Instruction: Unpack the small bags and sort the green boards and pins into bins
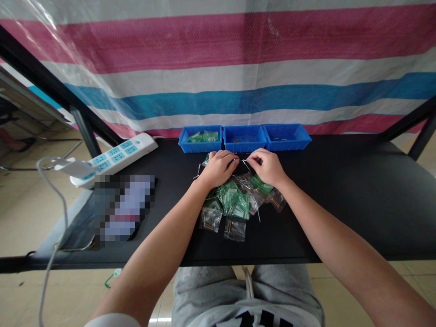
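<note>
Above a pile of small packets, my right hand (267, 167) pinches a thin silver rod (244, 161) between thumb and forefinger. My left hand (220, 167) is close beside it, palm down with its fingers bent together at the rod's other side. What those fingers hold is hidden. Under and in front of my hands lie green plastic packets (233, 200) and clear bags (234, 229) with brown, pin-like pieces inside. Another thin silver rod (259, 214) pokes out at the front of the pile. A bent silver piece (198, 171) lies left of my left wrist.
Three blue bins stand in a row behind my hands. The left bin (200, 146) holds green packets, the middle bin (244, 146) a few small pieces, the right bin (289, 144) a thin silver piece. A power strip (117, 156) and a blurred-out phone (127, 209) lie left on the black table (347, 204).
</note>
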A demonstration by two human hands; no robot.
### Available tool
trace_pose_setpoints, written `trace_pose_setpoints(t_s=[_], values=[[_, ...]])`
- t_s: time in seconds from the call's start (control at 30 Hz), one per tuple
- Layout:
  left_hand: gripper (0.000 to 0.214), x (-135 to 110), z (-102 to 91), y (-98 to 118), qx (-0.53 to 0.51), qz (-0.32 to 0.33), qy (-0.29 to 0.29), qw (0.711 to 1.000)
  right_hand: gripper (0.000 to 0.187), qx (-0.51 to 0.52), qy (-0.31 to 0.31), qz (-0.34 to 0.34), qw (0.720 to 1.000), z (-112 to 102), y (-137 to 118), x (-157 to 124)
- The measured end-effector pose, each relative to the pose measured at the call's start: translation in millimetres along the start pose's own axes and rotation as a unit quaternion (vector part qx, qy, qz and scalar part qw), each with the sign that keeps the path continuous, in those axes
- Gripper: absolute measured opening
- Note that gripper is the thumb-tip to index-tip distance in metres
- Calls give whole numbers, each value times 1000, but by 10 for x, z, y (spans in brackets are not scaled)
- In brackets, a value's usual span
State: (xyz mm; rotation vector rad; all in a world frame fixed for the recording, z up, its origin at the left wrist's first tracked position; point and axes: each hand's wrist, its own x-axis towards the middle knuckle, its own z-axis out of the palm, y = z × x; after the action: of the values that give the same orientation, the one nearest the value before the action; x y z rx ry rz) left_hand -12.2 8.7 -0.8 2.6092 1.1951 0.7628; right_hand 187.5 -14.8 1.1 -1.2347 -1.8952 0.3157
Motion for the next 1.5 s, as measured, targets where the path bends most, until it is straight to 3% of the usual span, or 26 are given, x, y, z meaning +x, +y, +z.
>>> trace_pose_setpoints(t_s=[0.23,0.37,0.5,0.8,1.07,1.27,1.5], values=[[35,28,-19,10,-37,8,3,999,22,81,30,41,995,-2,-9,-5],[31,20,-38,37,-48,9,45,998,33,111,9,91,990,15,17,-23],[28,17,-56,54,-44,8,57,997,40,133,-19,98,986,13,17,-34],[45,16,-49,45,-49,2,20,999,27,155,10,87,984,2,-30,-23],[36,33,-52,46,-57,6,35,998,32,206,6,122,971,54,40,-28],[30,28,-40,41,-56,11,37,998,39,166,-33,117,978,22,-19,-17],[23,30,-23,21,-46,-21,46,998,21,213,-14,131,968,42,60,-4]])
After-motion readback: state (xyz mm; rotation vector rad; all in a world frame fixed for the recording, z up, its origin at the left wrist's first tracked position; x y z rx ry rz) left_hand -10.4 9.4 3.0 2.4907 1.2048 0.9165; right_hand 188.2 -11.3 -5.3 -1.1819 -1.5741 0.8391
